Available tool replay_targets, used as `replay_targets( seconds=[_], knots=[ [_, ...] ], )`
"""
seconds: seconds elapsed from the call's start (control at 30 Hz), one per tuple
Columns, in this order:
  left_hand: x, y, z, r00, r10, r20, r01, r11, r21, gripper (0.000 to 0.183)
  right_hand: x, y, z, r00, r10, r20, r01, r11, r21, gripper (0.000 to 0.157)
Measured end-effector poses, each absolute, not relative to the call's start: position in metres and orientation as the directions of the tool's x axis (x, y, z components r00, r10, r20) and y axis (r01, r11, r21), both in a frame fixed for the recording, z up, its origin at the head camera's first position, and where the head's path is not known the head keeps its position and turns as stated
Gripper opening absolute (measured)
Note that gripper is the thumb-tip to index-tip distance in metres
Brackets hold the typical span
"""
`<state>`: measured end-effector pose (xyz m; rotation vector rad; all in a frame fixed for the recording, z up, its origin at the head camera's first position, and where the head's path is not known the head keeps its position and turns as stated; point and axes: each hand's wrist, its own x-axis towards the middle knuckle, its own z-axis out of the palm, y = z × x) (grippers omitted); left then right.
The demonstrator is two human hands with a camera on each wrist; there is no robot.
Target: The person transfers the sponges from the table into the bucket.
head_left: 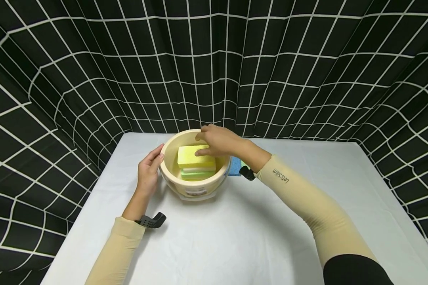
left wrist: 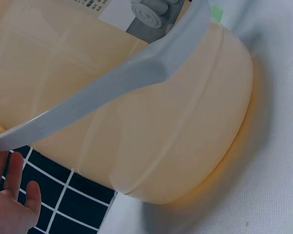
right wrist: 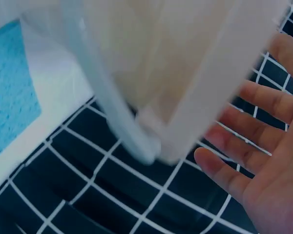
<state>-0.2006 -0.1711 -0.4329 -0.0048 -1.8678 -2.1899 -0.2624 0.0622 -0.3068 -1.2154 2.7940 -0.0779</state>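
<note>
A cream plastic bucket (head_left: 169, 174) stands on the table with several stacked sponges inside. A yellow sponge (head_left: 190, 155) lies on top, and a green sponge (head_left: 196, 175) shows lower in the stack. My left hand (head_left: 149, 170) touches the bucket's left side near the rim. In the left wrist view, the visible fingers of that hand are fairly straight, beside the bucket's pale handle (left wrist: 112, 87). Over the far right of the rim reaches my right hand (head_left: 219, 140), its fingers spread above the sponges. The right wrist view shows those fingers (right wrist: 268, 100) loosely extended, holding nothing visible.
Behind the bucket's right side, blue (head_left: 234, 166) and green flat pieces lie on the white-covered table (head_left: 199, 237), partly hidden by the bucket and right arm. A black curtain with a white grid (head_left: 214, 59) surrounds the table's back and sides.
</note>
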Motion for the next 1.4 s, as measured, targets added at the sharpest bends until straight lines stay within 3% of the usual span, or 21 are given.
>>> replay_targets(
  seconds=[0.63, 1.0, 1.4],
  knots=[
    [-0.200, -0.169, -0.430, -0.968, -0.197, 0.158, 0.188, -0.147, 0.971, 0.040, -0.265, 0.126, -0.295, -0.753, -0.657, 0.042, -0.644, 0.723, -0.249, 0.045],
    [-0.200, -0.171, -0.431, -0.968, -0.194, 0.162, 0.192, -0.143, 0.971, 0.040, -0.262, 0.154, -0.308, -0.818, -0.573, 0.044, -0.556, 0.769, -0.314, 0.044],
    [-0.200, -0.171, -0.432, -0.968, -0.193, 0.161, 0.189, -0.138, 0.972, 0.040, -0.269, 0.185, -0.336, -0.845, -0.535, 0.021, -0.504, 0.782, -0.366, 0.046]
  ],
)
